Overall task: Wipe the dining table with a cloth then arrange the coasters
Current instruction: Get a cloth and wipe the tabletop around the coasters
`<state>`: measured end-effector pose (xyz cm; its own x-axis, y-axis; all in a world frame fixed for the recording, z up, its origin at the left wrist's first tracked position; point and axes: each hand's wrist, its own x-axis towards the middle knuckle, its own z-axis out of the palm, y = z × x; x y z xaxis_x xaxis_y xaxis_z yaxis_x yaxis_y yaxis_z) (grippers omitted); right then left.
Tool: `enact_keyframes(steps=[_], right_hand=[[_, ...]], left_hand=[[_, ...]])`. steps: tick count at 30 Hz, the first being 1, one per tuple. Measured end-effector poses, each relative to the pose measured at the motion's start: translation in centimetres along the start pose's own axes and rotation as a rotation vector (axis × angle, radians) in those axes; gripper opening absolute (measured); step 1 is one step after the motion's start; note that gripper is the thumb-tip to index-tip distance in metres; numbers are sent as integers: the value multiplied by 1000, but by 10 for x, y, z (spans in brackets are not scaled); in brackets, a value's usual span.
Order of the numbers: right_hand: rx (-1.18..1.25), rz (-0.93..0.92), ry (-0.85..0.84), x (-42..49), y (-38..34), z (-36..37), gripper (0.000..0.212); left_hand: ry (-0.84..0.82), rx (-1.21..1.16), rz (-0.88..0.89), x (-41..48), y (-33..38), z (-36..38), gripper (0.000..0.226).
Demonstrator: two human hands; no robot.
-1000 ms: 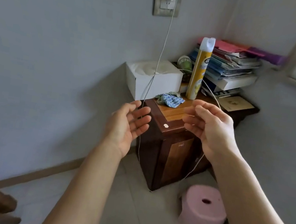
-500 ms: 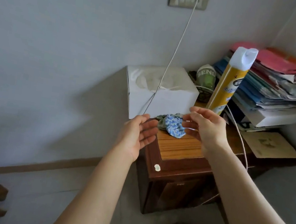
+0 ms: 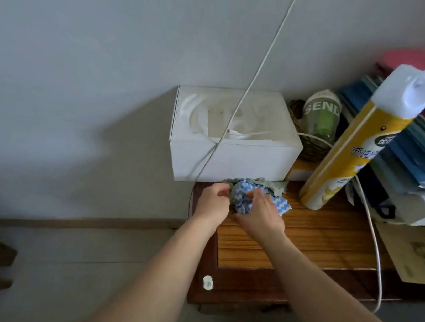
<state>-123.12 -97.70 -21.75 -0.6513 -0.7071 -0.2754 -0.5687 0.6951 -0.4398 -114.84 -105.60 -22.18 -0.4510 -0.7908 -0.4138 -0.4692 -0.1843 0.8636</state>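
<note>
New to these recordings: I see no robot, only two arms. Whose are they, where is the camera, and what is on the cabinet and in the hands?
No machine here: a person works with bare hands. The pictures come from one wide-angle camera worn on the head, looking forward and down, so the arms enter from the bottom. The left hand and right hand meet over a wooden cabinet by the wall. On it stand a white box, a tall yellow spray can and a stack of folders; a white cable hangs across the box. In front of the box lies a crumpled blue-and-white cloth. The right hand's fingers curl over it, gripping it; the left fingers curl at its edge, but whether they hold it is unclear.
</note>
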Motion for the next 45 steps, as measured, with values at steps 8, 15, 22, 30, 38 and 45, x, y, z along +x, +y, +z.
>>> enact_keyframes(steps=[8, 15, 22, 30, 38, 45], right_hand=[[0, -9, 176, 20, 14, 11, 15], [521, -93, 435, 7, -6, -22, 29], [904, -191, 319, -35, -60, -51, 31], [710, -487, -250, -114, -153, -33, 28], [538, -642, -217, -181, -248, 6, 16], [784, -508, -596, -227, -306, 36, 19]], left_hand=[[100, 784, 228, 18, -25, 19, 31], [131, 189, 275, 0, -10, 5, 16], [145, -338, 285, -47, 16, -60, 33], [241, -554, 243, -129, 18, -166, 38], [188, -279, 237, -214, -40, -293, 74], [375, -393, 166, -270, -92, -366, 9]])
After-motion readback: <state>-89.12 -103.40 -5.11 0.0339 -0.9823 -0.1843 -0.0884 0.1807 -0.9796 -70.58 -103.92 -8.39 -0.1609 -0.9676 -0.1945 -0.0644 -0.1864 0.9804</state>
